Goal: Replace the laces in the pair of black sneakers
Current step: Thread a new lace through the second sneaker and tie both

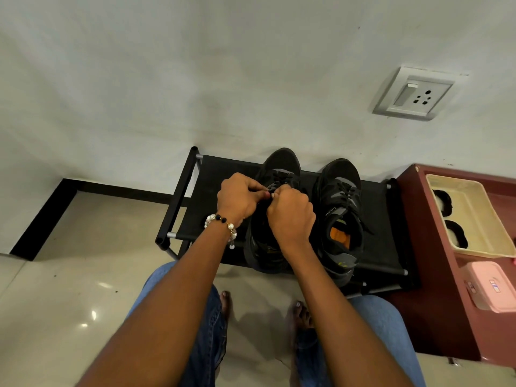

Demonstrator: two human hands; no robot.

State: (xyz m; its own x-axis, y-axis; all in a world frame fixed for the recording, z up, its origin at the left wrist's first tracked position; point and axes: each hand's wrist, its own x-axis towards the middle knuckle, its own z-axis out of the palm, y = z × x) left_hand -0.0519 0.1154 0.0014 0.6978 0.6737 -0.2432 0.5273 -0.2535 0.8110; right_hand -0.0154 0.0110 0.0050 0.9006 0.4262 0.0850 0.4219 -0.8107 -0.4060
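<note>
Nearest the camera, two knees in blue jeans [208, 325] are showing, with bare feet [301, 317] resting on the glossy tiled floor [55, 289] between them. Both forearms are reaching forward over the left sneaker [282, 166], which is sitting on the top of a low black shoe rack [220, 174]. The left hand [240, 198], with a beaded bracelet [222, 223] at the wrist, is curling its fingers, its grip pinching the black lace [275, 185] over the tongue. The right hand [291, 215] is curled just beside it, its grip also pinching at that lace; the fingertips are nearly touching. The right sneaker [339, 208] is standing beside the first, laced, with an orange lining showing inside. To the right, a maroon cabinet [435, 275] is carrying a cream tray [474, 216] and a pink box [487, 286]. Beyond, a switch socket [414, 93] is sitting on the white wall [195, 65].
</note>
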